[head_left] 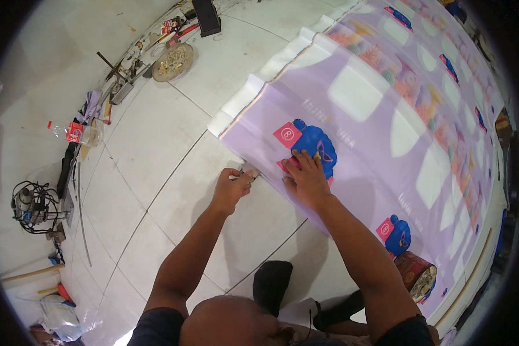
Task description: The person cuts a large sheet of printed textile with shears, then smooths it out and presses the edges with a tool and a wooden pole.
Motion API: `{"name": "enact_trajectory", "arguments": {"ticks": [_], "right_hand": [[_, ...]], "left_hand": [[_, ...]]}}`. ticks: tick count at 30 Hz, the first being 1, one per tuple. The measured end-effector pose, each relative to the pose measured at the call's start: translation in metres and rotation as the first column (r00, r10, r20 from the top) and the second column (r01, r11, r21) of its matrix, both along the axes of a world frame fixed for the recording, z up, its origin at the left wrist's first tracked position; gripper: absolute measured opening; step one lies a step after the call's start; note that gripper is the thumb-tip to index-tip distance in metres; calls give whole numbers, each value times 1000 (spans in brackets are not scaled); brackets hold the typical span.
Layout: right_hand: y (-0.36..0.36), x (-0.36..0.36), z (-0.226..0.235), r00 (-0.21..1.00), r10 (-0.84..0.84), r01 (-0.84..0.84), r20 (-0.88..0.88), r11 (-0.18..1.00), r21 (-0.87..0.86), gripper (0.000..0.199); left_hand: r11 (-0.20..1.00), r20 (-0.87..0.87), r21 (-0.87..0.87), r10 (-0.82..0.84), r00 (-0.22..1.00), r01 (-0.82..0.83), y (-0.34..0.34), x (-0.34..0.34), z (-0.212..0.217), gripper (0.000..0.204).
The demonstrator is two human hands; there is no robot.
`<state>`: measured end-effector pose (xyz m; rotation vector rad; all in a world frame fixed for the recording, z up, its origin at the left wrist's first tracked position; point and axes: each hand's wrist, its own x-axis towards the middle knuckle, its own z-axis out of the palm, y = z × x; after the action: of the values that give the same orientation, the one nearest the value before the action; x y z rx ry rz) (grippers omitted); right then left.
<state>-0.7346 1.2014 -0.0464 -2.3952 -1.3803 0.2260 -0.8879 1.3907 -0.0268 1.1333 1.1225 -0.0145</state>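
A large lilac printed plastic sheet [259,130], like a banner, lies on the tiled floor with its near edge close to me. My right hand [308,177] lies on it, fingers spread over a blue cartoon figure and a pink patch. Just off that edge, my left hand [234,185] is closed, with thumb and fingers pinched together. Between its fingertips and the sheet's edge shows a small greyish piece [250,169], too small to name. A white strip [236,104] with a dark line runs along the sheet's left side.
A red tin [414,274] full of small pieces stands near my right forearm. On the far left floor are a dish of small bits [173,62], a plastic bottle [78,132], a corded tool [32,206] and a black box [206,17]. My dark shoe [271,285] is close by.
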Motion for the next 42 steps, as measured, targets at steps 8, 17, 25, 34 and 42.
{"name": "enact_trajectory", "arguments": {"ticks": [8,17,25,34,42], "right_hand": [[-8,1,-3,1000,-2,2,-16,1000,10,44],[0,0,0,999,-5,5,-31,1000,-2,45],[-3,-1,-1,1000,5,-4,-25,1000,24,45],[-5,0,2,1000,-8,9,-27,999,39,44],[-1,0,6,1000,-5,5,-22,1000,-14,44]], "left_hand": [[997,53,-63,54,997,-51,-4,-31,-9,43],[992,53,-62,-106,993,109,0,-28,-11,36],[998,38,65,-27,999,25,34,8,-1,36],[992,16,118,-56,998,54,45,16,-3,35],[687,-239,664,-179,954,295,20,23,44,33]]}}
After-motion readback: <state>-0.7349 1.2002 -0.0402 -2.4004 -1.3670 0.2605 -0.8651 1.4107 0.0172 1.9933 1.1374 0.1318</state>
